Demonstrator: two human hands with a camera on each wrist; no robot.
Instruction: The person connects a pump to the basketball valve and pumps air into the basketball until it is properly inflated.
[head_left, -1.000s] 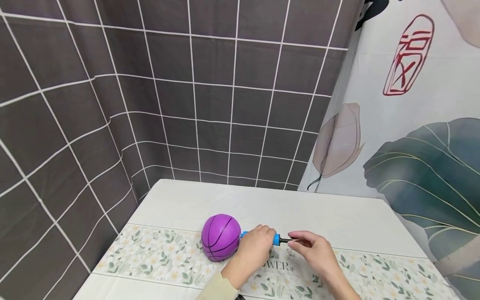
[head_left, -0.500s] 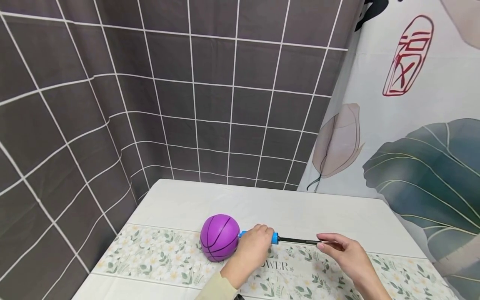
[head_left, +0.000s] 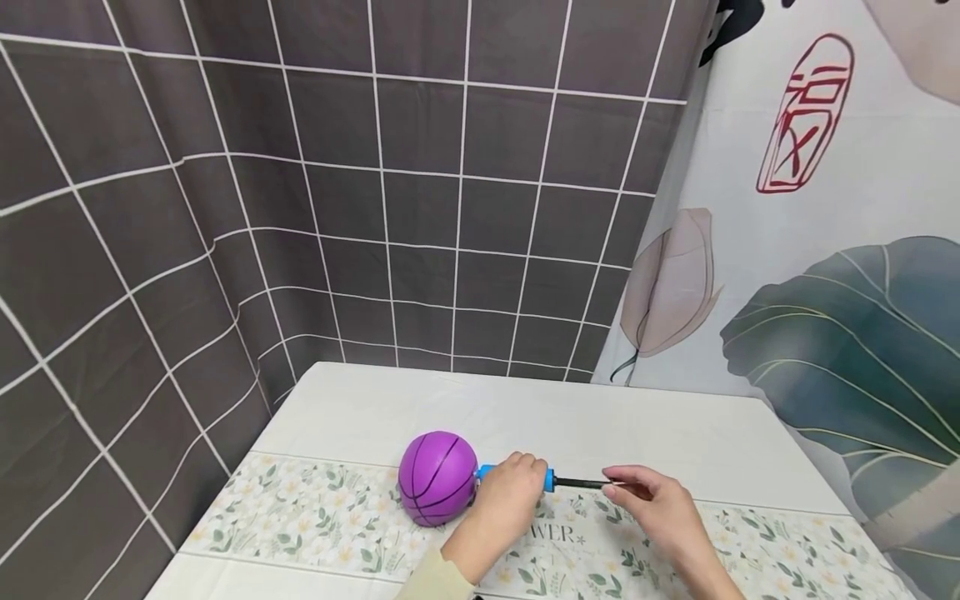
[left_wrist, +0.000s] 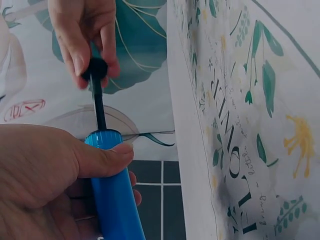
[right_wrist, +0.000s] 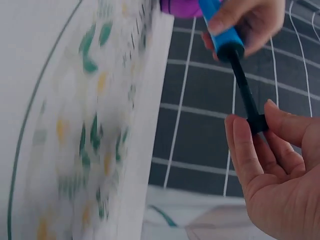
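Observation:
A purple ball with black basketball lines (head_left: 438, 478) rests on the table. Against its right side is the tip end of a small blue hand pump (left_wrist: 116, 205). My left hand (head_left: 510, 498) grips the pump's blue barrel, the thumb lying along it in the left wrist view. From the barrel a black rod (head_left: 581, 482) sticks out to the right, partly drawn. At the rod's end my right hand (head_left: 654, 508) pinches the black handle (right_wrist: 257, 123) between thumb and fingers. The left hand hides most of the barrel in the head view.
The white table (head_left: 525, 400) bears a floral strip (head_left: 315, 508) with printed lettering. Behind it hangs a dark curtain with a white grid (head_left: 420, 208). To the right hangs a white cloth with leaf prints (head_left: 720, 167).
My right hand first drew the pump's rod out to the right, then pushed it partway back in. The left hand and the ball stay almost in place.

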